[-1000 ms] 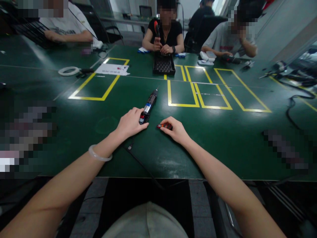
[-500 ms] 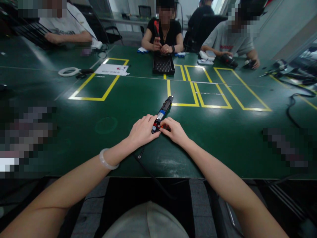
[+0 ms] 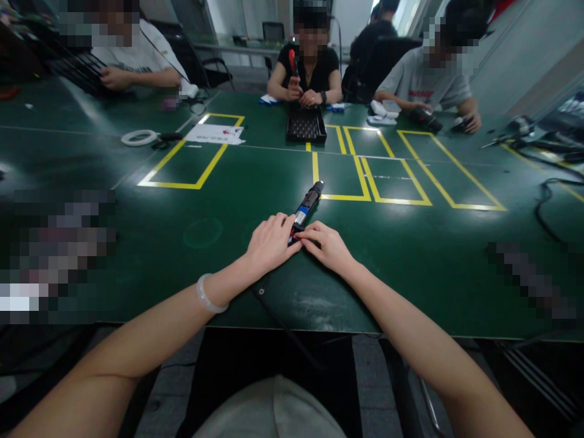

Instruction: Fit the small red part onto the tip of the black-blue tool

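A slim, black, stick-shaped device with a blue-and-silver middle lies slantwise on the green table, its narrow tip pointing away from me. Around its near end closes my left hand, the fingers over its left side and the thumb across the front. My right hand comes in from the right, with thumb and index finger pinched together at small red parts at that same end. These red parts are mostly hidden by my fingers, so I cannot tell exactly what the pinch holds. A black cable runs from near my left wrist over the table edge.
Across the table, a person holds a red-handled tool above a black tray. Two other people sit there, one with a dark power tool. Yellow tape outlines, a paper sheet and a white cable coil lie farther off.
The view has shifted slightly, so everything sits a little further right and lower. My right fingertips have moved slightly at the red parts; the left hand keeps its hold.
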`<move>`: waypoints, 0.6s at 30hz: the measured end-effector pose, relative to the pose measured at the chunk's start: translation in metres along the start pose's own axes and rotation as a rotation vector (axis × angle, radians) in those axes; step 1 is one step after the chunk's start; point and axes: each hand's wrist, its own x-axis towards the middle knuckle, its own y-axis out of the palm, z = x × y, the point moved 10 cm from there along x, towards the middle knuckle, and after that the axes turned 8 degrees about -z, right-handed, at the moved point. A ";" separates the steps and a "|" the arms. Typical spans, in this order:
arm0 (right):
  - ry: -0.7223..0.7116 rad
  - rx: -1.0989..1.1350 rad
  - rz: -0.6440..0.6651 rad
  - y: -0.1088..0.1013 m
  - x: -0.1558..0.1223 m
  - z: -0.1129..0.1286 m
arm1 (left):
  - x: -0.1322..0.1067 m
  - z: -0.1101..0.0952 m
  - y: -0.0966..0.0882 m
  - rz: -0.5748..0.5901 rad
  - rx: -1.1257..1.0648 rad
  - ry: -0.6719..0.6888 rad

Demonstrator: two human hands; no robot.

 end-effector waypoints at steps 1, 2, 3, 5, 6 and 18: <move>-0.006 0.015 0.001 0.000 0.000 0.001 | 0.000 0.000 0.000 0.003 0.006 -0.002; -0.007 0.030 0.003 0.001 0.000 0.002 | 0.000 0.001 0.000 0.006 0.011 -0.003; -0.005 0.041 0.006 0.001 -0.001 0.002 | 0.000 0.002 0.000 0.009 0.015 -0.002; 0.010 0.045 0.016 0.001 -0.001 0.001 | 0.000 0.007 0.000 0.008 0.024 0.000; 0.019 0.039 0.020 0.002 -0.001 -0.001 | -0.001 0.010 0.000 0.006 0.029 0.000; 0.062 0.054 0.011 0.000 0.001 -0.013 | -0.009 0.154 -0.006 0.057 0.159 -0.271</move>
